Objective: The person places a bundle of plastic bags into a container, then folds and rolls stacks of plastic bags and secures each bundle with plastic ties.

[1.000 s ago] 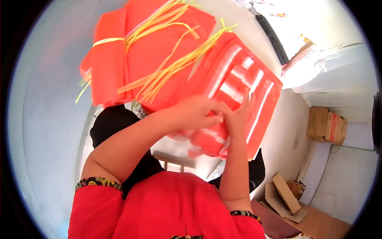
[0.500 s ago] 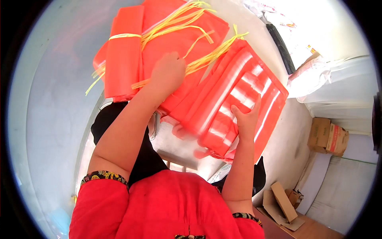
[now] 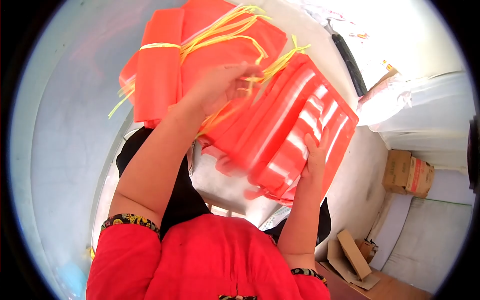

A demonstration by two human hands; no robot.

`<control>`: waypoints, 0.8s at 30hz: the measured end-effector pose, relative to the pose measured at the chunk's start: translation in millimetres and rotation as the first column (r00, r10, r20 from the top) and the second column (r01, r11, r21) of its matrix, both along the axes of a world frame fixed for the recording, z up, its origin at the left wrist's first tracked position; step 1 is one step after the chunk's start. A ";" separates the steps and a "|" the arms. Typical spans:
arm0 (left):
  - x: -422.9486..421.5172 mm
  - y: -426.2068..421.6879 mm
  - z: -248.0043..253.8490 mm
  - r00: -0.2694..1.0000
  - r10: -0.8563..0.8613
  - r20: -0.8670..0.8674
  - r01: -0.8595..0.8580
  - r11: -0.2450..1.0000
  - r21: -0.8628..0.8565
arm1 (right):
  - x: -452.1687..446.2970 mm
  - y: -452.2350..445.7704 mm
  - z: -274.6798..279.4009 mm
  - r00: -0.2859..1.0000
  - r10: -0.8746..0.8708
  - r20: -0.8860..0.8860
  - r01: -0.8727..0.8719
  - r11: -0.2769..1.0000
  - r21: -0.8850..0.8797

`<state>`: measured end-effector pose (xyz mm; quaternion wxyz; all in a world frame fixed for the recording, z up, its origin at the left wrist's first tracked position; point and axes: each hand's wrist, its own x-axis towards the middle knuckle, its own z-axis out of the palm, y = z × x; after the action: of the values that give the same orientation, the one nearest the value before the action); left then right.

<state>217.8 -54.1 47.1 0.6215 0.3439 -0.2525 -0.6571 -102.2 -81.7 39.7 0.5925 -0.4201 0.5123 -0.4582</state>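
A stack of folded red plastic sheets (image 3: pixel 285 115), shiny and perhaps bags, slants across my lap. My right hand (image 3: pixel 314 162) grips the fold at its lower right side, thumb on top and part of the fingers hidden. My left hand (image 3: pixel 220 90) is above the sheets with curled fingers. Thin yellow strips (image 3: pixel 277 65) pass at its fingertips, one hanging slack below; motion blur softens this spot. Left of it lies a rolled red bundle (image 3: pixel 159 70) tied with a yellow strip. More yellow strips (image 3: pixel 225 31) rest loose on the red sheets behind.
Cardboard boxes (image 3: pixel 407 172) stand at the right, with opened cardboard (image 3: pixel 352 257) lower down. A dark roll (image 3: pixel 350 65) and white plastic packaging (image 3: pixel 385 95) lie at the upper right. A pale wall (image 3: pixel 65 135) runs along my left side.
My left hand has moved right and its fingers have loosened from a fist. The yellow strips by it have shifted and bent. My right hand has slid slightly lower on the folded sheets.
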 end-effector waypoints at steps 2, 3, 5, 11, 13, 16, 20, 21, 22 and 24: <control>-22.9 -4.5 -1.8 0.990 -0.132 -0.057 0.129 0.991 -0.047 | 15.3 14.5 25.3 0.967 -0.054 0.251 0.030 0.995 0.095; -34.5 -2.7 2.5 0.981 -0.169 -0.100 0.168 0.986 -0.016 | 21.6 25.3 36.2 0.928 -0.008 0.372 -0.020 0.997 0.073; -58.7 3.6 12.1 0.953 -0.240 -0.186 0.252 0.967 0.042 | 35.4 36.8 55.0 0.940 0.020 0.339 -0.019 1.000 -0.007; -107.5 9.4 18.6 0.888 -0.429 -0.163 0.440 0.897 0.038 | 60.1 52.4 70.2 0.935 0.082 0.345 -0.060 0.995 -0.075; -118.6 6.6 19.8 0.904 -0.374 -0.205 0.398 0.913 0.088 | 57.6 53.2 70.0 0.937 0.069 0.341 -0.060 0.998 -0.037; -122.6 -2.7 6.3 0.928 -0.345 -0.140 0.355 0.933 0.054 | 42.4 39.9 49.2 0.919 0.050 0.390 -0.037 0.998 -0.041; -128.4 -4.4 5.2 0.992 -0.126 -0.030 0.128 0.987 0.101 | 18.6 21.6 20.2 0.957 -0.098 0.272 0.092 0.995 0.035; -128.9 -6.3 1.7 0.994 -0.090 0.070 0.081 0.990 0.115 | 16.8 21.6 17.5 0.968 -0.106 0.228 0.101 0.994 0.035; -129.5 -7.7 -0.7 0.984 -0.053 0.171 0.032 0.992 0.123 | 16.3 21.6 16.1 0.976 -0.114 0.184 0.109 0.993 0.034; -130.9 -4.9 -0.7 0.945 0.009 0.328 -0.042 0.995 0.093 | 16.6 21.1 15.0 0.988 -0.096 0.121 0.096 0.995 0.011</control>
<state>87.0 -59.0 46.3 0.5616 0.4816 -0.3149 -0.5945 -85.6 -60.5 54.8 0.6007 -0.3649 0.4962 -0.5096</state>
